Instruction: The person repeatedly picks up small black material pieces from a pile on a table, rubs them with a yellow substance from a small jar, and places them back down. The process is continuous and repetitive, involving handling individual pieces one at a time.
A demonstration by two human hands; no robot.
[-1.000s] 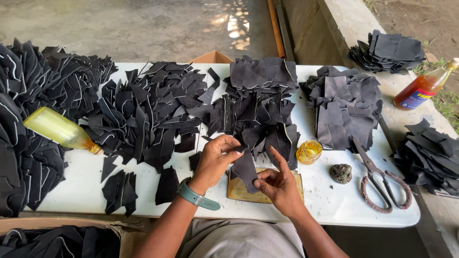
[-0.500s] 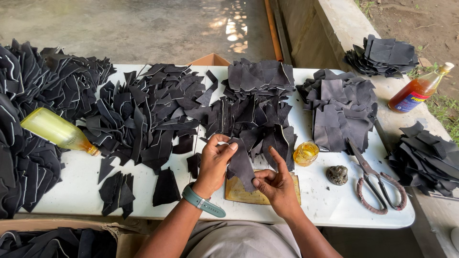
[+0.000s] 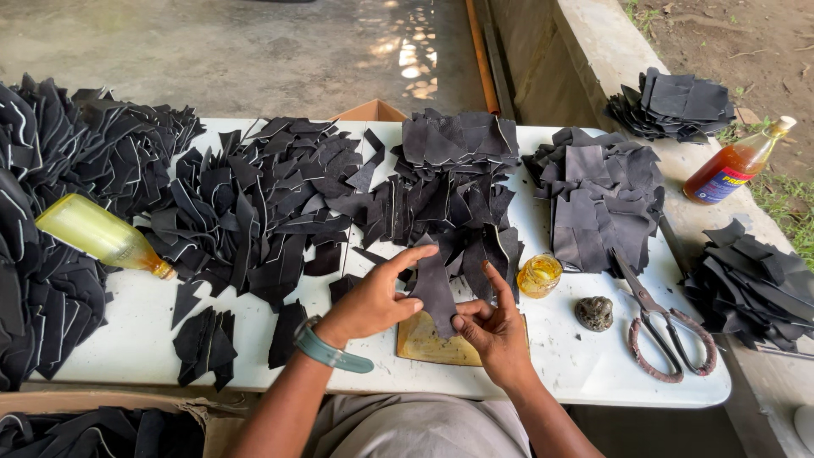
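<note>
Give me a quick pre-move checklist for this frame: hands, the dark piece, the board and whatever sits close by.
1. Left hand on the dark piece: ok, fingers pinch its left edge.
2. Right hand on the piece: ok, fingertips touch its lower right edge.
3. Piece over the tan board: ok, its lower end lies above the board.
4. Small jar clear of the hands: ok, upright just right of the right hand, not touching.
5. Scissors out of the way: ok, lying flat on the table, apart from both hands.
6. One piece or several stacked in the grip: cannot tell.
</note>
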